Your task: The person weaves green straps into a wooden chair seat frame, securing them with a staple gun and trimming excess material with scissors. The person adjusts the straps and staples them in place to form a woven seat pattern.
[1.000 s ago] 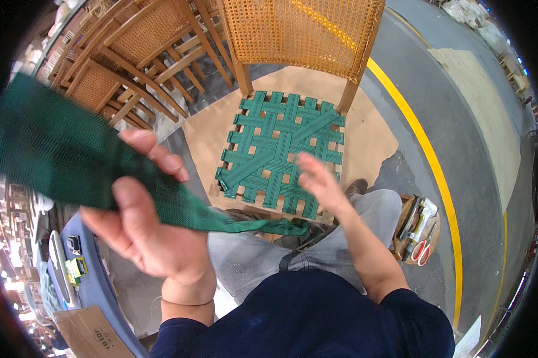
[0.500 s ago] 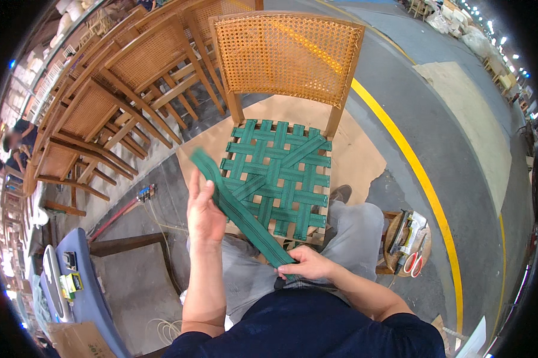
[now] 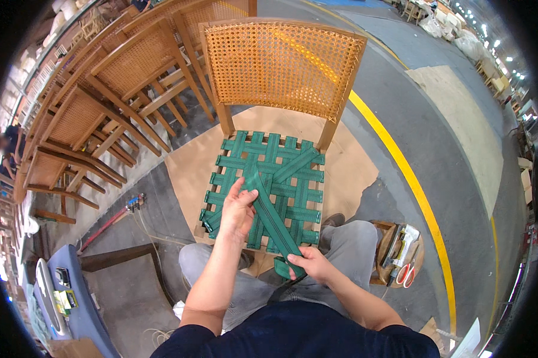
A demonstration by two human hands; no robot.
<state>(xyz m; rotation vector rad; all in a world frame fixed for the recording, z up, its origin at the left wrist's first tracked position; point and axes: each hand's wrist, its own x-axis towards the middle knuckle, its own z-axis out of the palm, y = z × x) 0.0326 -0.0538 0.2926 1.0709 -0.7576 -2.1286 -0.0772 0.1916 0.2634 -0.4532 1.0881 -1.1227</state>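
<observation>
In front of me stands a wooden chair with a woven cane back [image 3: 281,70]. Its seat is crisscrossed with green webbing [image 3: 297,196], including a diagonal band running from the far right corner. A loose green webbing strap [image 3: 273,221] slants over the seat between my hands. My left hand [image 3: 238,212], palm turned up, pinches the strap near its far part, thumb at its edge. My right hand [image 3: 312,264] is closed on the near part, by my lap, with a short folded tail hanging beside its fingers.
More cane-backed chairs [image 3: 135,62] crowd the left. A round stool [image 3: 421,262] at my right bears a staple gun [image 3: 405,241] and red-handled scissors [image 3: 406,275]. Cardboard [image 3: 355,155] lies under the chair. A blue padded piece [image 3: 81,286] and red hose [image 3: 105,230] are at lower left.
My left hand has moved right and forward, bringing the strap over the seat. My right hand has shifted slightly right, and a folded tail now shows beside it.
</observation>
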